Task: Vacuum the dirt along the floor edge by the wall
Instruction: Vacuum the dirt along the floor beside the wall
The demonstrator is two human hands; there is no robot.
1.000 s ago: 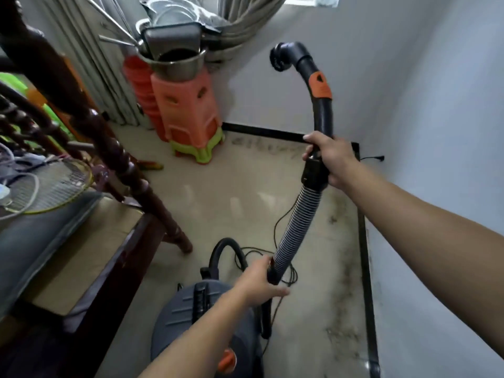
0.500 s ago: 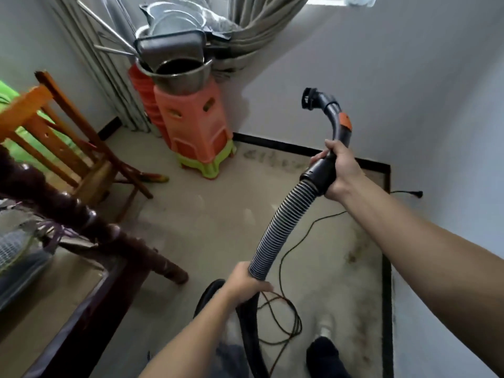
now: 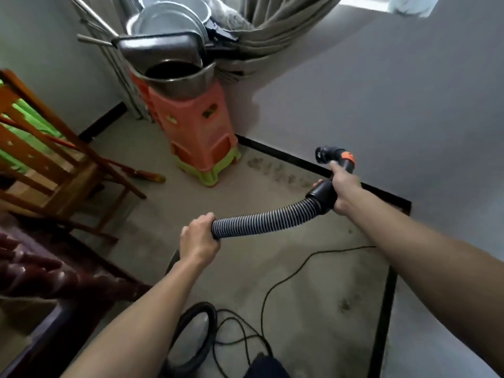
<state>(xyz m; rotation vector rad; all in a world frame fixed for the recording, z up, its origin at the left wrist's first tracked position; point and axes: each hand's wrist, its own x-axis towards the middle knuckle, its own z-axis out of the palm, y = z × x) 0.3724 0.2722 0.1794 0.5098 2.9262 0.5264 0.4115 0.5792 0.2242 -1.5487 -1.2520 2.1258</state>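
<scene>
two hands grip the vacuum hose (image 3: 261, 221), which runs roughly level above the floor. our left hand (image 3: 200, 237) wraps the ribbed section, and beyond it the hose is hidden behind the wrist. our right hand (image 3: 344, 188) closes around the black handle, covering its middle. the nozzle end (image 3: 324, 154) sits near the baseboard (image 3: 286, 156); we cannot tell whether they touch. dirt (image 3: 275, 173) streaks the floor just beside the baseboard. a black loop (image 3: 210, 323) near the bottom edge is too blurred to identify.
</scene>
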